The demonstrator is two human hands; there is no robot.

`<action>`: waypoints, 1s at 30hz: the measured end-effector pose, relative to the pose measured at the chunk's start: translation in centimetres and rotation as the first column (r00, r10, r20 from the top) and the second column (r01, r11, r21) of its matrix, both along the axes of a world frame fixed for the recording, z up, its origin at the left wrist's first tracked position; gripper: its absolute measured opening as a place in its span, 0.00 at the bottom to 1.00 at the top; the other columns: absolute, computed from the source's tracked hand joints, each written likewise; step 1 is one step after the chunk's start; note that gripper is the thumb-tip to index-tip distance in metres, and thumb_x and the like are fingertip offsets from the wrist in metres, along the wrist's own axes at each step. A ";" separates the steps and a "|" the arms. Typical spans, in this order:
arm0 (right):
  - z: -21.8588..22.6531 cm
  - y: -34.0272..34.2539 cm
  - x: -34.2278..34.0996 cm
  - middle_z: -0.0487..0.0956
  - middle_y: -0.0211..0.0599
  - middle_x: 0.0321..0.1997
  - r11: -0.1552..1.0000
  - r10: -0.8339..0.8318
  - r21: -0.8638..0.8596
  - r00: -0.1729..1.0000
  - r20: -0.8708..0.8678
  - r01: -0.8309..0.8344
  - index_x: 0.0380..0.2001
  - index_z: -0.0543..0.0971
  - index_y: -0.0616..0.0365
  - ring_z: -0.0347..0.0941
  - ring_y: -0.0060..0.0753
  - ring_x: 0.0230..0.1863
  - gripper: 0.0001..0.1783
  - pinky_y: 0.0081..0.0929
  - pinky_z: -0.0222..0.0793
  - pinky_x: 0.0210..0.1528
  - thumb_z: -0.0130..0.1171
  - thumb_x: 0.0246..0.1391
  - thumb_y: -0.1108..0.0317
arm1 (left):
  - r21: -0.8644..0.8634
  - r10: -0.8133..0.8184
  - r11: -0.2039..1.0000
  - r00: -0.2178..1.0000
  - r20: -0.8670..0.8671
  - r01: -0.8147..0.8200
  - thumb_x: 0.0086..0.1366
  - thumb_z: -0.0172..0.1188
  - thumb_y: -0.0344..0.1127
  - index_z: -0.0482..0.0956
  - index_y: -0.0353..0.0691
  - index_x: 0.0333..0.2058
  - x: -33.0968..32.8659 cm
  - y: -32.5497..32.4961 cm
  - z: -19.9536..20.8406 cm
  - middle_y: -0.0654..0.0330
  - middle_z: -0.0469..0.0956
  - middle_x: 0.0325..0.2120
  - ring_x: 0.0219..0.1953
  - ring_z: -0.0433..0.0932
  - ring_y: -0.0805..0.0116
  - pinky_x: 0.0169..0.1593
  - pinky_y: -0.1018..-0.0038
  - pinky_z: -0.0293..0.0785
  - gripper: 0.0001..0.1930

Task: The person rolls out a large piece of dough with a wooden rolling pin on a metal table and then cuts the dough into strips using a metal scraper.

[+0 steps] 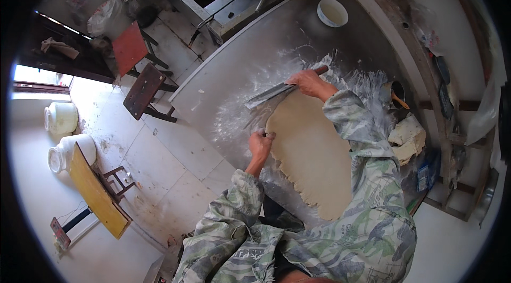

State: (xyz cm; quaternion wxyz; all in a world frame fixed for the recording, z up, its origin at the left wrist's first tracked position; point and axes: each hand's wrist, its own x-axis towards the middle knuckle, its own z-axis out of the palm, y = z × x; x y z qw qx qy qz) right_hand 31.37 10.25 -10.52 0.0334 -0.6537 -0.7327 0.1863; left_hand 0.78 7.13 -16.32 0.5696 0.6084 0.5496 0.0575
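Observation:
A large flat sheet of pale dough (310,142) with a ragged left edge lies on the floured work table (213,91). My right hand (311,84) is closed around a long, wide-bladed knife (270,94), its dark wooden handle end showing past the fist. The blade points left, along the far edge of the dough. My left hand (260,146) pinches at the left edge of the sheet, fingers closed, near the blade's tip. Part of the dough is hidden under my right sleeve. Loose white flour (330,62) is scattered around the far side.
A white bowl (332,13) stands at the table's far end. To the right are a metal container (394,91) with an orange-handled tool and a rough lump of dough (409,138). Stools (146,91), white tubs (72,152) and a yellow-topped table (96,192) stand on the left.

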 end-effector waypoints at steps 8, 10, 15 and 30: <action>0.3 -5.7 0.2 0.80 0.42 0.30 0.986 0.164 0.007 0.986 0.023 -0.164 0.27 0.80 0.54 0.78 0.51 0.40 0.10 0.48 0.71 0.42 0.54 0.41 0.79 | 0.027 0.090 0.995 0.995 0.041 -0.091 0.53 0.67 0.39 0.84 0.32 0.32 -1.1 0.7 0.1 0.58 0.78 0.18 0.22 0.72 0.77 0.29 0.71 0.69 0.15; 0.5 -4.2 0.7 0.81 0.41 0.30 0.982 0.187 -0.002 0.981 0.061 -0.187 0.26 0.79 0.54 0.78 0.48 0.39 0.08 0.46 0.71 0.41 0.54 0.43 0.78 | 0.016 0.087 0.996 0.994 0.060 -0.088 0.53 0.67 0.38 0.84 0.32 0.32 -1.1 0.7 0.1 0.58 0.79 0.19 0.22 0.73 0.76 0.29 0.71 0.70 0.14; 0.3 -2.3 2.8 0.79 0.41 0.29 0.984 0.116 0.130 0.991 0.066 -0.124 0.27 0.79 0.54 0.78 0.48 0.39 0.07 0.45 0.71 0.42 0.53 0.44 0.76 | -0.049 0.126 0.992 0.979 0.161 -0.120 0.54 0.66 0.35 0.84 0.31 0.34 -0.8 1.1 0.6 0.60 0.81 0.21 0.24 0.76 0.75 0.31 0.72 0.72 0.12; -0.8 -8.5 8.5 0.81 0.34 0.38 0.998 0.053 0.016 0.993 0.106 -0.055 0.35 0.82 0.49 0.76 0.40 0.47 0.16 0.40 0.66 0.48 0.58 0.40 0.76 | 0.043 -0.016 0.999 0.997 0.080 0.013 0.53 0.66 0.33 0.84 0.32 0.34 -1.2 1.5 0.0 0.61 0.82 0.24 0.26 0.77 0.75 0.33 0.74 0.73 0.12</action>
